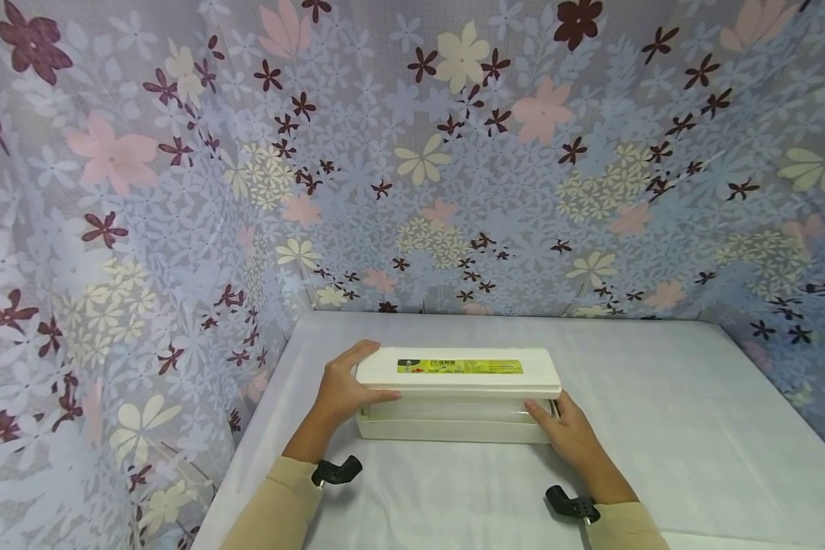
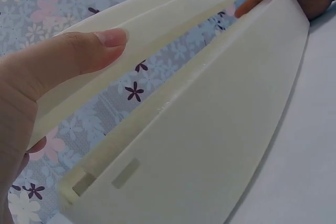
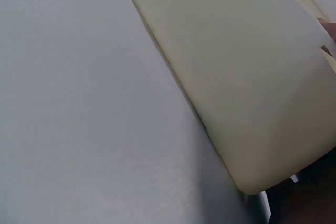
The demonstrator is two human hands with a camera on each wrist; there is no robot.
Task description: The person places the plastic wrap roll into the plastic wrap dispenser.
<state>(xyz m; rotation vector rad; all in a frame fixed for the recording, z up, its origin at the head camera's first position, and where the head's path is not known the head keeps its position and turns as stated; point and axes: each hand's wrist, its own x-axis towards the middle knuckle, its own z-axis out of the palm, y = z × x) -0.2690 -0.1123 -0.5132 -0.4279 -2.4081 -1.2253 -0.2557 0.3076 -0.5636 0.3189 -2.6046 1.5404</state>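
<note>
A long white box (image 1: pixel 454 431), which looks like a cling film dispenser, lies crosswise on the table. Its lid (image 1: pixel 376 372) is raised off the base and carries a yellow-green label (image 1: pixel 461 367). Between lid and base a glossy pale strip shows; whether it is a film roll I cannot tell. My left hand (image 1: pixel 344 388) grips the lid's left end, thumb along the front edge, the other fingers mostly hidden behind. At the base's right end, my right hand (image 1: pixel 569 434) holds on with the thumb over the front rim. The left wrist view shows the gap under the lid (image 2: pixel 173 22).
White cloth covers the table (image 1: pixel 660 428). A flowered curtain (image 1: pixel 412 191) hangs behind it and along both sides. Black straps with camera mounts sit on the left wrist (image 1: pixel 337 470) and right wrist (image 1: pixel 572 504).
</note>
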